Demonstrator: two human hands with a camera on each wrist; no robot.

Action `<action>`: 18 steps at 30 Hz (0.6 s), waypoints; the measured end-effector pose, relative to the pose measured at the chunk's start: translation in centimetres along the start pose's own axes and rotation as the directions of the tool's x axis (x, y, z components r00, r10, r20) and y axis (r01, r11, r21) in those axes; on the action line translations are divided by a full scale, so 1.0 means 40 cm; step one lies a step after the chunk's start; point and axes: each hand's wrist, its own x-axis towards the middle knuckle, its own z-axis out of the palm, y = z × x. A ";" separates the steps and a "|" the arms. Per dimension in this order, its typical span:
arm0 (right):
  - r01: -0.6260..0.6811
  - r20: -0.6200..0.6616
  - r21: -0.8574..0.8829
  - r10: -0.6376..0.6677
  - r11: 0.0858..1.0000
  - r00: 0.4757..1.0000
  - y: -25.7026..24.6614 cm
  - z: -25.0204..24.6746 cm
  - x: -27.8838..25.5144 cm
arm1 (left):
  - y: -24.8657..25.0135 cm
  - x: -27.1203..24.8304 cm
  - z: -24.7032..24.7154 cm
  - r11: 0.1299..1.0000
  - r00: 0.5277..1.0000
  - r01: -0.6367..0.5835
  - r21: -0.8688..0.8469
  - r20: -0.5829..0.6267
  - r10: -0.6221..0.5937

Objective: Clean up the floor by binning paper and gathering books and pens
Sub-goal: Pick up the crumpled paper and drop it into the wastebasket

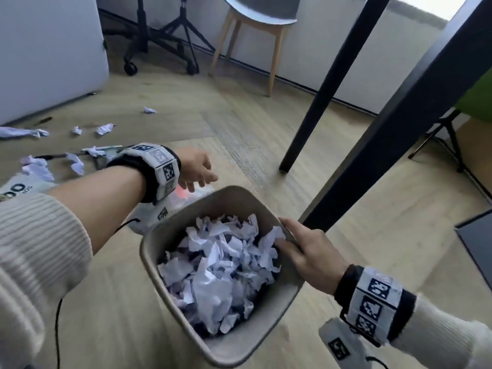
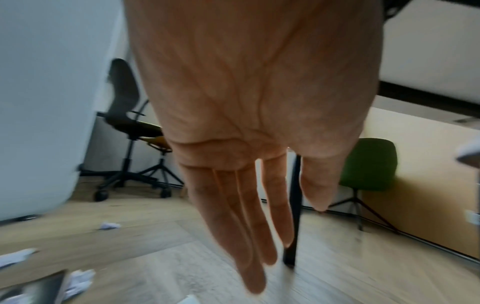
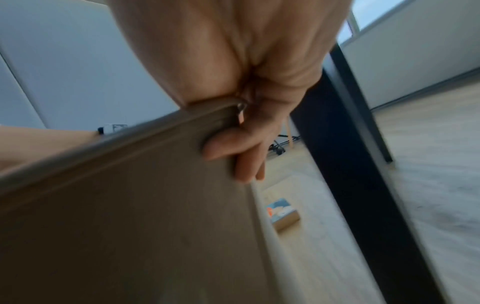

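The bin (image 1: 226, 350) is held at its right rim by the right hand (image 1: 308, 251). The thumb lies inside the rim, against the crumpled paper (image 1: 221, 272), and the fingers (image 3: 233, 152) are curled around the outside wall of the bin (image 3: 130, 216). So the right grip is closed on the bin. The bin looks tilted and is filled high with white paper balls.

The left hand (image 1: 195, 169) is held out above the floor (image 1: 239, 123), just past the far edge of the bin. Its fingers (image 2: 249, 236) are straight and loose, and nothing is held in them, so the left grip is open.

Under the left wrist, something white with a bit of red can be seen. In the right wrist view a book (image 3: 281, 214) lies flat on the floor beside the bin.

More paper scraps (image 1: 105, 128) are scattered on the floor to the left. A pen (image 1: 106, 147) lies among them, and another dark pen (image 1: 44, 120) lies farther back.

A black table leg (image 1: 327, 83) stands on the floor to the right of the bin. A grey chair (image 1: 255, 12) with wooden legs is seen near the wall.
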 end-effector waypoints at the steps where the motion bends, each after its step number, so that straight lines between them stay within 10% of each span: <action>1: 0.012 -0.049 0.004 -0.012 1.000 0.999 -0.027 0.021 0.022 | -0.028 0.000 -0.011 0.999 1.000 0.028 0.020 0.008 -0.028; 5: 0.001 -0.136 -0.109 -0.016 0.994 0.991 -0.098 0.068 0.131 | -0.171 -0.010 -0.037 0.986 0.990 0.139 0.087 -0.034 -0.137; 9: -0.205 -0.165 -0.269 0.165 0.941 0.972 -0.095 0.066 0.247 | -0.274 -0.019 -0.046 0.832 0.945 0.324 -0.451 0.122 -0.302; 13: -0.463 -0.221 -0.304 0.411 0.833 0.885 -0.038 0.058 0.354 | -0.224 0.005 -0.038 0.684 0.935 0.330 -0.651 0.323 -0.144; 18: -0.666 -0.235 -0.308 0.624 0.680 0.745 0.035 0.040 0.408 | -0.077 0.076 0.040 0.750 0.968 0.163 -0.641 0.249 0.003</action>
